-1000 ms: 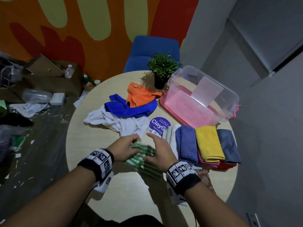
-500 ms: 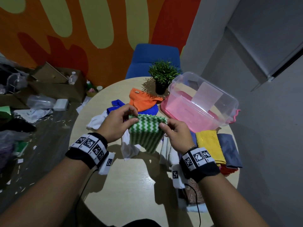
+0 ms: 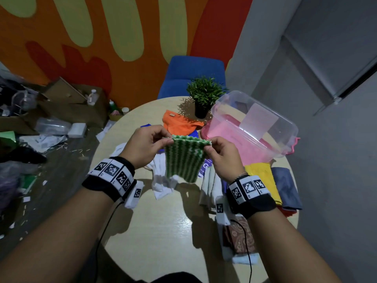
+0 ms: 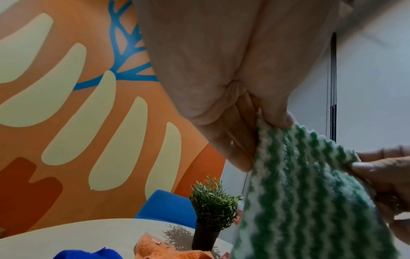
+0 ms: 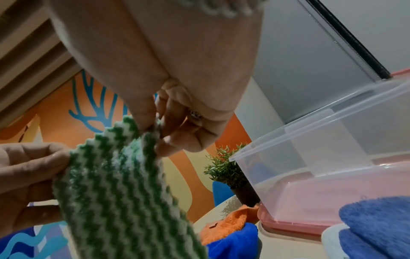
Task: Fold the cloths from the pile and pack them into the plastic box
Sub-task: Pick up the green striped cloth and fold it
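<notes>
A green-and-white zigzag cloth (image 3: pixel 184 158) hangs in the air over the round table (image 3: pixel 163 231). My left hand (image 3: pixel 146 146) pinches its top left corner between thumb and fingers, and my right hand (image 3: pixel 221 154) pinches the top right corner. The wrist views show the same cloth (image 4: pixel 310 192) (image 5: pixel 124 192) held taut between both pinches. The clear plastic box (image 3: pixel 255 127) with a pink base stands at the right back of the table. The loose pile behind holds an orange cloth (image 3: pixel 179 123) and a white cloth (image 3: pixel 161 178); a blue one is mostly hidden by my hands.
Folded cloths lie in a row at the right: yellow (image 3: pixel 263 176), grey-blue (image 3: pixel 285 186), beige (image 3: pixel 210 186). A potted plant (image 3: pixel 204 99) stands behind the pile, a blue chair (image 3: pixel 191 74) beyond it. A patterned brown cloth (image 3: pixel 238 240) lies near the front edge. Clutter covers the floor at left.
My hands have lifted the green zigzag cloth off the table and moved to its top corners, so it now hangs upright between them, slightly higher than half a second ago.
</notes>
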